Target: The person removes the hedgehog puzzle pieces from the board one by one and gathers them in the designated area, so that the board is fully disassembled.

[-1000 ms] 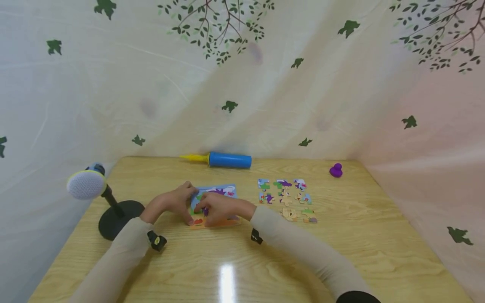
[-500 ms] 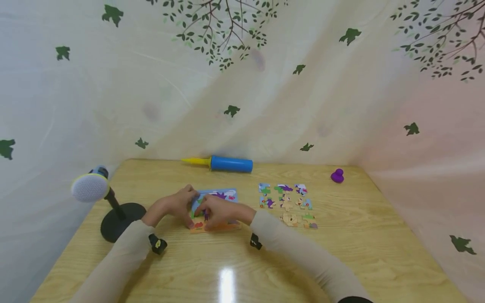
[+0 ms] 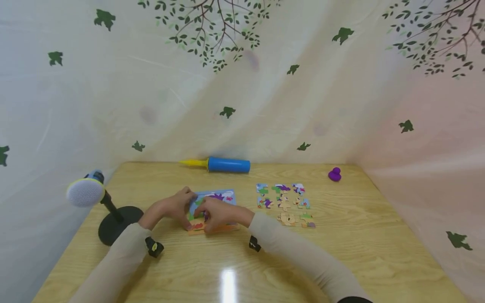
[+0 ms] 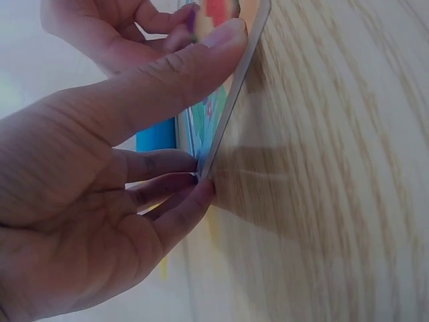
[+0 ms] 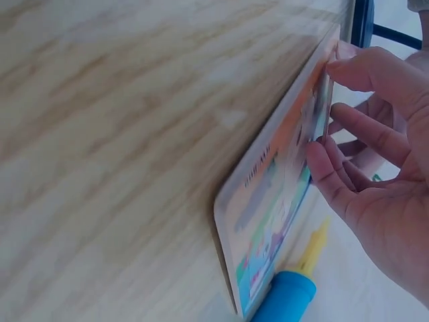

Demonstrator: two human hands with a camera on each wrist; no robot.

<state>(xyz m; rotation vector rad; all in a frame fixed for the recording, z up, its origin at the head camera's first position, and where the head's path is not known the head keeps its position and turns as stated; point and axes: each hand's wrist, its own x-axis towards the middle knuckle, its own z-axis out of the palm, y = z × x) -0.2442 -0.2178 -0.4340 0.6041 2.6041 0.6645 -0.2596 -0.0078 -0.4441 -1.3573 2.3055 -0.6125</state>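
Note:
A puzzle board (image 3: pixel 223 229) with a bright picture lies on the wooden table, left of centre in the head view. My left hand (image 3: pixel 178 206) holds its left side, the thumb (image 4: pixel 214 47) on the near part and the fingers (image 4: pixel 188 208) at the far corner. Over the board's left part my right hand (image 3: pixel 219 212) pinches a thin puzzle piece (image 5: pixel 326 107) between thumb and fingertips, close over the picture. The hand hides most of the piece's face and the middle of the board. Several loose puzzle pieces (image 3: pixel 285 202) lie in rows to the right.
A blue pump (image 3: pixel 229 165) with a yellow nozzle lies at the table's back edge. To the left stands a microphone (image 3: pixel 86 192) on a round black base (image 3: pixel 120 225). A small purple knob-shaped thing (image 3: pixel 335 174) sits at the back right. Patterned cloth hangs behind.
Both hands keep nearly the same pose at the board, the right still pinching the piece. The whole head view has shifted slightly; the loose pieces lie as before.

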